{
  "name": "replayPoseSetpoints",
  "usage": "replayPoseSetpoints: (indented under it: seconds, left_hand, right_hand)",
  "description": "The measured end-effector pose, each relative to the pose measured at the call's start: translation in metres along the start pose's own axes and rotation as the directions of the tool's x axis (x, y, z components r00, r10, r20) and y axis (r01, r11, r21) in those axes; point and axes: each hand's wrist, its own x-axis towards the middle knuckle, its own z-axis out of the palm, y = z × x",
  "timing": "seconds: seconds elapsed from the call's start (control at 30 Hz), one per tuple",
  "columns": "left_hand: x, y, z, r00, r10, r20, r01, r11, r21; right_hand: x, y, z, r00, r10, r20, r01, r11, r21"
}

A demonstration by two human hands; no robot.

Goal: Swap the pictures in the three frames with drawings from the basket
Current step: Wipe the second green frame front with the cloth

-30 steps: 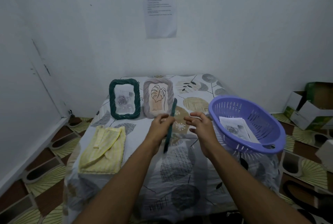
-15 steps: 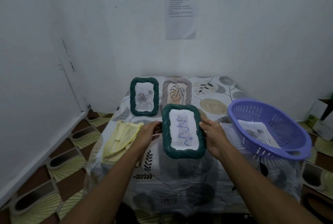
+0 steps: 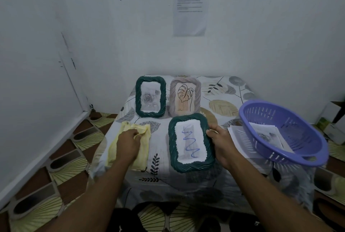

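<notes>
Left hand (image 3: 127, 146) released green frame (image 3: 189, 166), seemingly pinches yellow cloth (image 3: 143, 150) at 9 o'clock; right hand (image 3: 222, 144) alone grips frame edge. Wipe-down likely next.

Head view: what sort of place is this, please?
Probably a small room in a home, though this is not certain: a leaf-print tablecloth is spread in a corner between bare white walls, the floor has patterned tiles, and a printed sheet hangs on the wall.
</notes>
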Motion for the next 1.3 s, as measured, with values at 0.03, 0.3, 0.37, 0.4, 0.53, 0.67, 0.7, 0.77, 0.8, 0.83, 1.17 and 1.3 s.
replayPoseSetpoints:
  seconds: [0.03,0.3,0.37,0.4,0.53,0.67,0.7,0.77,0.8,0.83,1.17,1.3]
  left_hand:
    - [0.000,0.004,-0.003,1.000,-0.014,-0.027,0.012,0.997,-0.072]
    - [-0.034,0.095,-0.007,0.986,0.147,0.073,-0.088,0.848,-0.523]
    - [-0.047,0.104,0.011,0.914,0.374,0.156,-0.304,0.888,-0.346]
    - [-0.052,0.105,0.020,0.856,0.466,0.225,-0.422,0.880,-0.216]
    - [-0.058,0.102,0.033,0.768,0.565,0.302,-0.611,0.788,0.079]
    - [-0.088,0.098,0.028,0.638,0.680,0.362,-0.739,0.673,0.038]
    - [-0.097,0.094,0.028,0.610,0.697,0.378,-0.755,0.655,0.010]
    - [-0.107,0.089,0.028,0.589,0.703,0.398,-0.766,0.643,-0.002]
    - [-0.105,0.089,0.027,0.596,0.694,0.403,-0.763,0.646,0.017]
    - [-0.099,0.092,0.027,0.613,0.680,0.402,-0.755,0.654,0.046]
    - [-0.094,0.113,0.021,0.618,0.692,0.372,-0.738,0.675,-0.029]
    - [-0.093,0.108,0.021,0.608,0.711,0.353,-0.761,0.649,0.003]
  right_hand:
    - [0.000,0.000,-0.001,1.000,0.002,0.000,-0.002,1.000,0.002]
    - [-0.003,-0.005,0.012,1.000,0.022,-0.006,-0.022,0.998,0.059]
    - [-0.005,-0.006,0.015,1.000,0.014,-0.011,-0.013,0.996,0.091]
    - [-0.006,-0.007,0.016,1.000,0.003,-0.012,-0.002,0.994,0.107]
    - [-0.012,-0.008,0.009,0.999,-0.042,-0.010,0.043,0.989,0.143]
    - [-0.008,-0.016,-0.003,0.993,-0.092,-0.070,0.103,0.981,0.165]
    - [-0.007,-0.019,-0.006,0.992,-0.106,-0.074,0.117,0.980,0.160]
    - [-0.006,-0.021,-0.010,0.990,-0.127,-0.054,0.133,0.981,0.143]
    - [-0.007,-0.020,-0.012,0.991,-0.130,-0.038,0.134,0.981,0.137]
    - [-0.009,-0.019,-0.013,0.992,-0.126,-0.019,0.127,0.983,0.133]
    - [-0.011,-0.021,-0.021,0.995,-0.104,0.000,0.101,0.972,0.214]
    - [-0.012,-0.020,-0.025,0.994,-0.103,0.037,0.096,0.984,0.152]
